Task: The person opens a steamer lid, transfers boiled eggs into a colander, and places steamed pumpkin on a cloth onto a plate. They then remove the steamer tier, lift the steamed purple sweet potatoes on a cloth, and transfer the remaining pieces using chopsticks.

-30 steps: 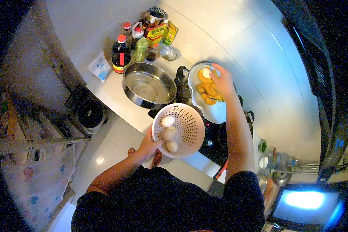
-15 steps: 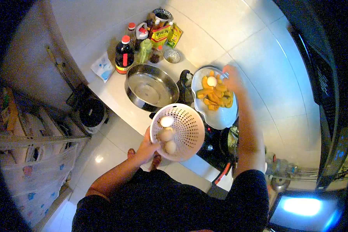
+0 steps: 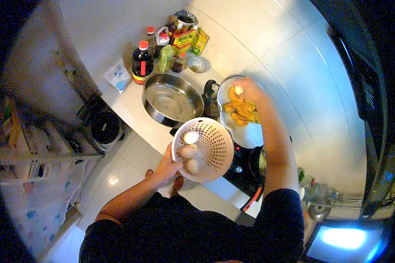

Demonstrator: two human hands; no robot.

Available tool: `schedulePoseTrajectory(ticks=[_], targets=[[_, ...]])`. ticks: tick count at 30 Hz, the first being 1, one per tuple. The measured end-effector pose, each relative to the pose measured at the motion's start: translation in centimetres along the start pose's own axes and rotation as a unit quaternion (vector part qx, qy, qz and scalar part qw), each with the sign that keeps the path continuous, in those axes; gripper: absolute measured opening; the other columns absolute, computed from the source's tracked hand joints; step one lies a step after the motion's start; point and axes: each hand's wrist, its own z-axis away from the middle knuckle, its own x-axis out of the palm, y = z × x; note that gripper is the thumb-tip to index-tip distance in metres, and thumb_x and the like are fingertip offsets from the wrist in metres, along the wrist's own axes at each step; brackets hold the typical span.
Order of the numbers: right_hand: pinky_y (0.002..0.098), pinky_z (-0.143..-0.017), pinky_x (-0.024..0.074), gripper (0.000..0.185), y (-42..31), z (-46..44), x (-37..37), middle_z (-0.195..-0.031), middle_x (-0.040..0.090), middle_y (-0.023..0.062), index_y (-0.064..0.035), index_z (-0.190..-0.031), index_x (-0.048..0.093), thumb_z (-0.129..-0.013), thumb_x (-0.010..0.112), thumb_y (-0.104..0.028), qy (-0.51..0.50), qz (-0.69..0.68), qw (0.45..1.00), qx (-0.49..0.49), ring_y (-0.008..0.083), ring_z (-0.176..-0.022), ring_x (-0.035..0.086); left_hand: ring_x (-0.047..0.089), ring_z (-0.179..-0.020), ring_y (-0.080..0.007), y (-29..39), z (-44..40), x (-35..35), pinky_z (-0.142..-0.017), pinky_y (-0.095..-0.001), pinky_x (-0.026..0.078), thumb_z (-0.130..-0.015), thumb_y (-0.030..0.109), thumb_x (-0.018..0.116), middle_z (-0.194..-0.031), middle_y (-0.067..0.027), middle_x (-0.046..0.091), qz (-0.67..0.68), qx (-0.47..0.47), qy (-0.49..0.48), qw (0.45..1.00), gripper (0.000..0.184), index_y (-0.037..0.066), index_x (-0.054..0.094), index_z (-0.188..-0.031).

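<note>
My left hand (image 3: 166, 165) grips the rim of a white colander (image 3: 217, 151), tilted in front of my body. Inside it lie a white egg (image 3: 191, 137) and two browner eggs, the lower egg (image 3: 192, 166) near my thumb. Over the far end of a white, wavy-edged plate (image 3: 249, 136) is my right hand (image 3: 249, 90), its fingers closed around an egg (image 3: 238, 90) that shows only in part. Orange-yellow slices, perhaps pumpkin (image 3: 241, 111), are heaped on the plate just below that hand. My forearm covers the plate's right side.
A wide steel pan (image 3: 171, 101) stands on the counter (image 3: 134, 114) left of the plate. Behind it are a dark sauce bottle (image 3: 142, 63), a green bottle (image 3: 165, 59), a small bowl (image 3: 196, 65) and a white packet (image 3: 117, 76). A black hob (image 3: 237, 175) lies under the plate.
My right hand has moved left from the plate's edge and closed around the egg lying on the slices. The colander with its eggs has hardly moved.
</note>
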Motion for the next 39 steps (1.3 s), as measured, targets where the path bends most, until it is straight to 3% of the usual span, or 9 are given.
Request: schedulePoseTrajectory(ticks=[3,6,14,18,22,24,27,32,39], targets=[[0.0312,-0.092,0.0358,0.056,2.8,0.7,0.8,-0.115,0.052,0.0088,-0.0112,-0.114,0.052,-0.060,0.068,-0.012,0.095,-0.251,0.963,0.007,0.0211,-0.106,0.047,0.040,-0.114,-0.0255,-1.6,-0.5,-0.7,-0.091,-0.0366,0.040,-0.066,0.000,0.049,-0.126,-0.0119,0.037,-0.024,0.062,-0.014,0.998,0.077,0.012,0.014,-0.134],[0.0316,-0.094,0.0339,0.061,-3.8,8.3,-6.1,-0.119,0.049,0.0091,-0.0091,-0.119,0.046,-0.063,0.069,-0.016,0.056,-0.297,0.953,-0.031,0.0208,-0.108,0.045,0.039,-0.115,-0.0245,-1.6,-0.7,-0.4,-0.092,-0.0351,0.039,-0.064,-0.006,0.046,-0.124,-0.0134,0.037,0.025,0.047,-0.007,0.999,0.078,0.011,0.015,-0.133],[0.0336,-0.092,0.0371,0.053,-7.7,20.2,-1.9,-0.115,0.051,0.0128,-0.0021,-0.121,0.043,-0.073,0.065,-0.011,0.291,-0.442,0.842,0.104,0.0209,-0.108,0.047,0.041,-0.113,-0.0258,-1.5,-0.6,-0.6,-0.088,-0.0349,0.044,-0.065,-0.009,0.045,-0.121,-0.0138,0.037,0.013,-0.018,0.018,1.000,0.073,0.010,0.017,-0.130],[0.0298,-0.079,0.0457,0.037,-13.0,25.2,3.5,-0.111,0.054,0.0121,-0.0007,-0.112,0.049,-0.076,0.061,-0.007,0.204,-0.747,0.615,0.150,0.0189,-0.100,0.052,0.043,-0.110,-0.0269,-2.3,0.6,-2.0,-0.088,-0.0352,0.044,-0.066,-0.007,0.048,-0.119,-0.0137,0.038,0.006,-0.021,-0.016,1.000,0.072,0.009,0.019,-0.129],[0.0324,-0.080,0.0450,0.045,-18.6,27.8,14.2,-0.105,0.055,0.0132,-0.0007,-0.116,0.045,-0.079,0.061,-0.021,0.319,-0.326,0.830,0.322,0.0236,-0.094,0.056,0.046,-0.106,-0.0278,-2.7,1.5,-2.9,-0.077,-0.0390,0.051,-0.066,-0.003,0.052,-0.118,-0.0136,0.038,-0.027,-0.087,-0.016,0.996,0.073,0.013,0.018,-0.129],[0.0348,-0.080,0.0447,0.051,-20.9,28.8,22.4,-0.102,0.056,0.0144,-0.0005,-0.119,0.040,-0.079,0.061,-0.025,0.151,-0.608,0.691,0.360,0.0240,-0.092,0.055,0.048,-0.104,-0.0285,-0.9,2.6,-1.6,-0.071,-0.0397,0.053,-0.067,-0.002,0.052,-0.119,-0.0136,0.038,-0.071,-0.131,-0.016,0.989,0.073,0.013,0.017,-0.129],[0.0345,-0.063,0.0531,0.044,-24.4,29.9,19.2,-0.099,0.055,0.0155,-0.0008,-0.120,0.037,-0.082,0.054,-0.016,0.133,-0.788,0.504,0.328,0.0231,-0.077,0.060,0.048,-0.104,-0.0298,-0.2,4.1,-0.5,-0.065,-0.0396,0.055,-0.070,0.004,0.056,-0.119,-0.0140,0.038,-0.112,-0.114,-0.059,0.985,0.073,0.013,0.014,-0.130],[0.0345,-0.057,0.0551,0.032,-23.2,37.1,14.4,-0.093,0.059,0.0155,0.0028,-0.111,0.045,-0.082,0.050,-0.010,0.230,-0.764,0.492,0.349,0.0239,-0.073,0.062,0.048,-0.104,-0.0310,0.8,7.7,4.1,-0.065,-0.0399,0.055,-0.069,0.007,0.053,-0.124,-0.0166,0.033,-0.185,-0.049,-0.194,0.962,0.079,0.014,0.008,-0.134],[0.0355,-0.060,0.0551,0.033,-18.8,55.6,17.6,-0.096,0.059,0.0141,0.0015,-0.108,0.048,-0.077,0.056,-0.009,0.351,-0.820,0.265,0.366,0.0246,-0.076,0.062,0.053,-0.094,-0.0259,-3.4,12.2,18.4,-0.067,-0.0351,0.055,-0.079,0.009,0.044,-0.120,-0.0176,0.038,-0.179,0.007,-0.286,0.941,0.050,0.005,0.029,-0.127]])
